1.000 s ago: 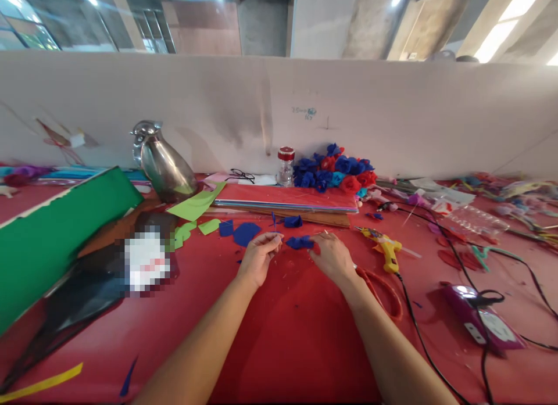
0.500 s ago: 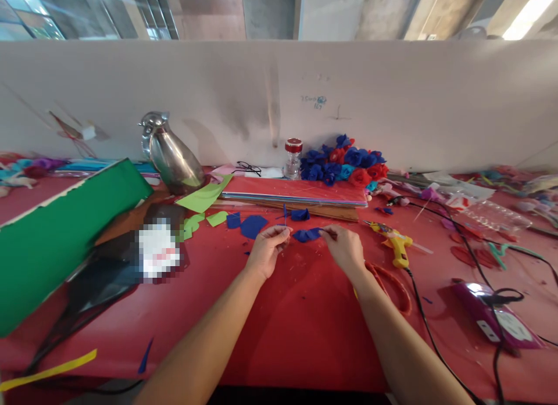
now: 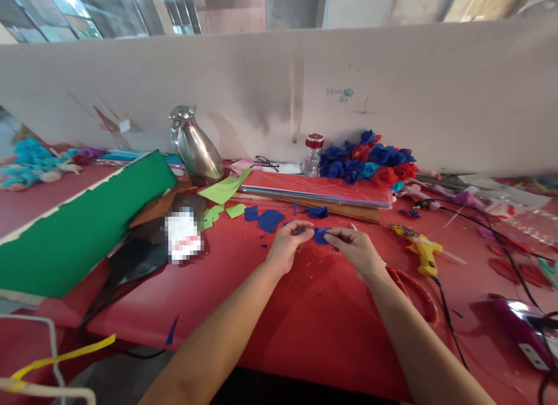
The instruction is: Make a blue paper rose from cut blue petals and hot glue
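A small blue crepe-paper piece (image 3: 321, 236) is stretched between my hands, just above the red tabletop. My right hand (image 3: 358, 251) pinches its right side between thumb and fingers. My left hand (image 3: 286, 247) is closed, thumb against forefinger, at the piece's left edge. Beyond my left hand lie a blue paper cutout (image 3: 271, 221) and a smaller blue square (image 3: 251, 213). A curled blue piece (image 3: 318, 212) rests on the table past my fingertips, near a thin blue strip (image 3: 295, 208).
Scissors with red handles (image 3: 421, 294) lie partly under my right forearm. Right of them is a yellow glue gun (image 3: 427, 255) with its cord. Behind are stacked paper sheets (image 3: 314, 187), a jar (image 3: 311, 156), paper flowers (image 3: 370, 158) and a metal jug (image 3: 198, 152). A green board (image 3: 87, 230) stands left.
My hands have drawn slightly closer together, and the blue piece between them looks shorter and turned. The view has shifted left, so the table's things appear further right.
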Available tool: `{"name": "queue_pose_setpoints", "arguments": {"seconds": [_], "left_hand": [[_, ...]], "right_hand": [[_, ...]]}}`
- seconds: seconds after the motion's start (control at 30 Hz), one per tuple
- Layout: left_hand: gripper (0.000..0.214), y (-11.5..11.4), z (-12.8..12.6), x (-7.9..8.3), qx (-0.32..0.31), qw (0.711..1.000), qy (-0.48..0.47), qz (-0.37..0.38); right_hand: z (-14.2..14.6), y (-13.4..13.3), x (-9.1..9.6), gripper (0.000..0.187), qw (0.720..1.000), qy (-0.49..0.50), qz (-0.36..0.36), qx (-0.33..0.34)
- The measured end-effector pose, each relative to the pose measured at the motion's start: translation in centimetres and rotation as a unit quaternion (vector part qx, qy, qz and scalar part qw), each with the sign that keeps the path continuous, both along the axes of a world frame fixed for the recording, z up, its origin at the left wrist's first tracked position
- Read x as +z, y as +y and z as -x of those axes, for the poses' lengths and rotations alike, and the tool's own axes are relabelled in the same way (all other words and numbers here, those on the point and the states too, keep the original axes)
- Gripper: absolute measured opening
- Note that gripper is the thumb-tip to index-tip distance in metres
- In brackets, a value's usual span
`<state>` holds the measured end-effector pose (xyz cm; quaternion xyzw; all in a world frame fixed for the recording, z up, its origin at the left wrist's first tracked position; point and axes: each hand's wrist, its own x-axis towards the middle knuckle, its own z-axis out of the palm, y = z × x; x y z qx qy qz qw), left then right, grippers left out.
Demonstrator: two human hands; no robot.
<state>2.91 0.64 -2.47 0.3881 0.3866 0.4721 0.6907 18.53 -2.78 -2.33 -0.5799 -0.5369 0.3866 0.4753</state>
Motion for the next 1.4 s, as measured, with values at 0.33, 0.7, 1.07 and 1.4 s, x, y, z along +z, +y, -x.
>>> {"name": "queue_pose_setpoints", "arguments": {"seconds": [0.33, 0.7, 1.07, 1.4], "left_hand": [[0.015, -0.5, -0.3, 0.3, -0.024, 0.996, 0.058, -0.058], [0.014, -0.2, -0.1, 0.0, 0.017, 0.997, 0.069, 0.005], [0.028, -0.5, -0.3, 0.0, 0.016, 0.996, 0.071, -0.057], [0.026, -1.3, -0.3, 1.1, -0.061, 0.984, 0.105, -0.13]], "right_hand": [[0.8, -0.4, 0.3, 0.028, 0.999, 0.038, 0.004, 0.016], [1.3, -0.3, 0.8, 0.038, 0.984, 0.163, 0.057, -0.041], [2.1, -0.3, 0.3, 0.029, 0.969, 0.235, 0.035, -0.074], [0.8, 0.1, 0.9, 0.024, 0.937, 0.33, 0.032, -0.11]]}}
